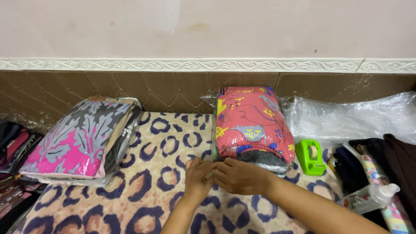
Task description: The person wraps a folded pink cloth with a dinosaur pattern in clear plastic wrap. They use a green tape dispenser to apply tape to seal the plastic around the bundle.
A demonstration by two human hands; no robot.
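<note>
Both hands (223, 175) press against the red bagged garment's (251, 125) near edge.

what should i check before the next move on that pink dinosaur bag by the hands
1. Both hands at the near edge of the pink bagged bundle: ok, left hand and right hand meet there.
2. Bag opening closed: cannot tell, the hands cover it.
3. Something held between the fingers: cannot tell, only a small pale sliver shows.
4. Green tape dispenser close by: ok, just right of the bundle.
5. Bundle lying flat on the spotted blanket: ok.
6. Grey and pink bagged stack apart from the hands: ok, off to the left.
</note>
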